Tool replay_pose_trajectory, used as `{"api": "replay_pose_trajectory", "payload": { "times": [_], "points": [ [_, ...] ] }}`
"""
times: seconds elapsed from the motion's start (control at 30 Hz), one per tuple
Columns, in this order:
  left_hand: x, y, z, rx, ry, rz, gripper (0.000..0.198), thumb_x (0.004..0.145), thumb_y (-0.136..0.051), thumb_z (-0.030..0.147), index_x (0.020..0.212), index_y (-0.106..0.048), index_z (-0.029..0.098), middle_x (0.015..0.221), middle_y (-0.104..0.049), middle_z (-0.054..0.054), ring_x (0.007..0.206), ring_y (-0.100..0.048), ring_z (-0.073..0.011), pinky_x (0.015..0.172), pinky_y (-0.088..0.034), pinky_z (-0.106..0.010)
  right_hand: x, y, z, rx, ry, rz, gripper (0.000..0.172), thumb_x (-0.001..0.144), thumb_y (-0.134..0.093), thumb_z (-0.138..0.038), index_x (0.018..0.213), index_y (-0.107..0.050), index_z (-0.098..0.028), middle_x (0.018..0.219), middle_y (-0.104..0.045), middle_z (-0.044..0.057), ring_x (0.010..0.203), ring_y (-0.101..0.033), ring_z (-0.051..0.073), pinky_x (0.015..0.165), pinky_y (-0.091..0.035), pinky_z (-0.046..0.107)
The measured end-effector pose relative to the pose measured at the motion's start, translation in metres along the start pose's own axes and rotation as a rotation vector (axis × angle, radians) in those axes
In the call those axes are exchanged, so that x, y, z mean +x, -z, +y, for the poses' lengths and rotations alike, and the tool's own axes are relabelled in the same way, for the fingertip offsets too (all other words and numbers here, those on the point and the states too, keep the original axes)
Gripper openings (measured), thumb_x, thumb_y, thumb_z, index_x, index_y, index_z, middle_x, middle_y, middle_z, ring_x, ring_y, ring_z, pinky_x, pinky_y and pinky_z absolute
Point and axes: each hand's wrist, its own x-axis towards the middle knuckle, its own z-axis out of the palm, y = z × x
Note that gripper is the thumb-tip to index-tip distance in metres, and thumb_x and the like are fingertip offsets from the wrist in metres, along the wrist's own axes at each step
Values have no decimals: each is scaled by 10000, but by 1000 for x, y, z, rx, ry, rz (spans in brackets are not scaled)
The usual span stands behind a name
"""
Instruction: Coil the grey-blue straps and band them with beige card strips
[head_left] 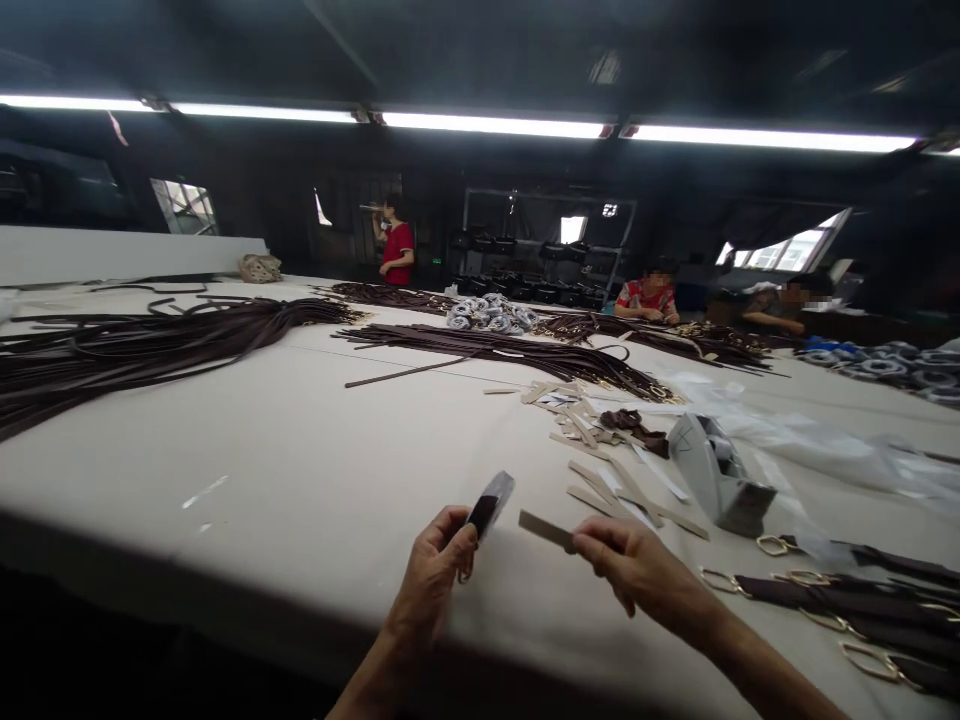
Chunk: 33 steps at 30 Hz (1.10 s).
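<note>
My left hand (437, 572) is closed around a short dark strap end (487, 508) with a pale wrapped tip, held upright over the near edge of the white table (285, 470). My right hand (634, 565) pinches a thin flat card strip (546, 530) that points left toward the strap end. The two pieces are a little apart. A metal ring hangs under the left fingers.
Loose card strips (600, 470) and a grey tape dispenser (716, 475) lie just beyond my right hand. Dark straps with gold buckles (847, 600) lie at the right. Bundles of long dark straps (135, 345) cover the far table. Three people work at the back.
</note>
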Motion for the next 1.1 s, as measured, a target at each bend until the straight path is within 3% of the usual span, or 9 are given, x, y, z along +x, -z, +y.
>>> {"api": "replay_pose_trajectory", "payload": {
  "times": [0.1,0.2,0.33,0.47,0.67,0.77,0.87,0.97,1.1],
  "points": [
    [-10,-11,7,-176,65,10,492,735,-806,518,1007,-625,150,781,-512,18,565,-337,-54,532,-284,-198,-6,-40,-13,98,2,-17,464,825,-581,-630,768,-637,-173,579,-435,-56,381,-338,58,334,-281,180],
    [-19,-16,10,-226,93,31,534,722,-831,501,1061,-574,178,787,-521,26,572,-362,-54,528,-284,-190,-4,-59,-23,194,63,45,485,833,-585,-644,786,-654,-167,545,-425,-58,386,-354,62,345,-293,179],
    [-26,-12,10,-252,83,73,637,710,-844,502,1177,-530,204,832,-558,18,574,-391,-57,526,-288,-192,-3,-60,-25,273,137,109,473,803,-653,-630,915,-729,-177,681,-533,-15,417,-363,49,356,-278,184],
    [-29,-10,9,-302,107,75,633,726,-836,494,1205,-541,204,856,-584,7,568,-387,-45,527,-282,-180,-9,-55,-18,245,159,162,439,794,-684,-609,917,-760,-195,697,-532,-8,430,-365,51,360,-284,190],
    [-29,-19,-7,-277,104,-41,645,713,-835,506,1197,-547,192,831,-575,-1,520,-377,-46,467,-252,-187,-13,-65,-27,197,221,115,392,843,-652,-580,884,-766,-208,762,-570,11,466,-436,68,372,-328,190],
    [-28,-21,-7,-197,86,-85,534,732,-816,494,1103,-618,165,804,-568,-3,540,-376,-59,487,-277,-200,-12,-73,-33,265,223,95,421,856,-629,-596,934,-762,-204,829,-600,25,474,-457,73,379,-363,196],
    [-26,-16,2,-22,68,-86,421,746,-790,477,958,-677,132,703,-540,11,553,-357,-74,509,-275,-214,-17,-80,-29,423,148,69,470,802,-697,-600,1014,-734,-182,843,-628,42,557,-558,124,484,-499,241],
    [-24,-9,13,176,37,-81,348,783,-745,438,945,-703,134,719,-597,-10,609,-418,-109,568,-321,-234,-26,-87,-16,564,92,116,563,763,-747,-590,1159,-654,-201,893,-664,61,699,-674,210,660,-589,344],
    [-21,-6,23,295,-1,-105,261,807,-708,371,941,-720,148,803,-652,-33,776,-551,-184,731,-412,-281,-35,-90,1,416,252,107,373,927,-575,-457,1227,-636,-244,1180,-665,111,1069,-657,269,934,-550,397]
  ]
}}
